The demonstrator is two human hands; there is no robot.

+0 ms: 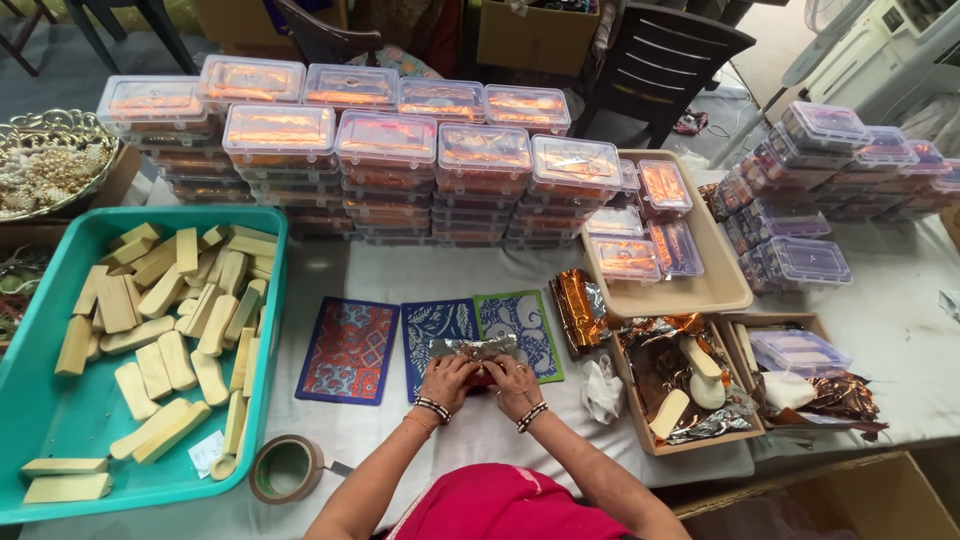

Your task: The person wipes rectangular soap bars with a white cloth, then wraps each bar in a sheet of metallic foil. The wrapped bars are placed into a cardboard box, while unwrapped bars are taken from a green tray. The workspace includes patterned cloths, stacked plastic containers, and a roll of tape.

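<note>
Small oblong bar wrapped in crinkled silver foil (476,349): lying flat, long axis left to right, on blue patterned cloth mat (436,338) near front edge of white-covered table (900,340). Foil creased, reflective, near long side partly covered by fingers. Mat flat, rectangular, white swirl print, long sides roughly square to that edge.

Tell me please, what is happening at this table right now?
A person is folding shiny foil around a small item with both hands, the left hand and the right hand close together over patterned mats. A teal tray of pale wooden blocks sits to the left, a tape roll nearby. Stacked clear lidded boxes fill the back of the table.
</note>
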